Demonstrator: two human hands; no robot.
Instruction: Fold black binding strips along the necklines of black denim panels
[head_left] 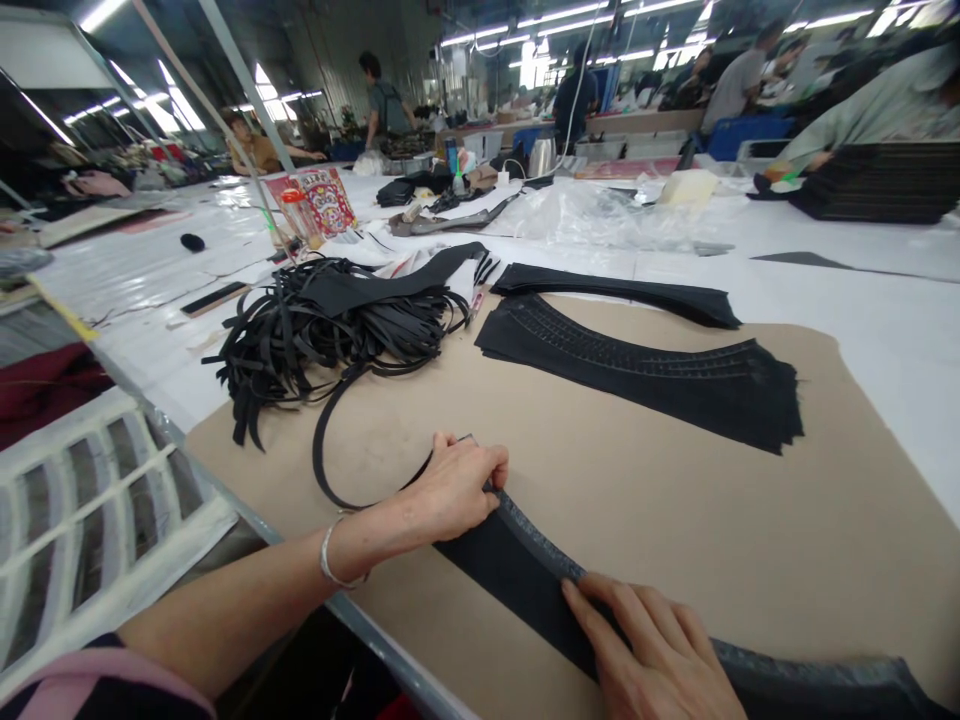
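Your left hand [461, 482] pinches narrow black strip [318, 450] at far end of curved black cloth-like panel [517, 585] on tan sheet [637, 500]; right hand [660, 645] rests unclenched on panel. Looks light, limp: hold by edges.

The panel [517, 578] is black, long and curved, lying flat on the brown sheet [675, 500] and running diagonally from near the middle down towards the lower right. Along its concave upper edge runs a speckled grey band [536, 533]; the rest is plain dark black. The left hand [461, 485] covers much of its upper end, and the right hand [660, 650] hides part of its middle. The strip [319, 448], narrow and black, bends in an open loop from the heap [337, 320] to the left wrist, where its end is hidden.
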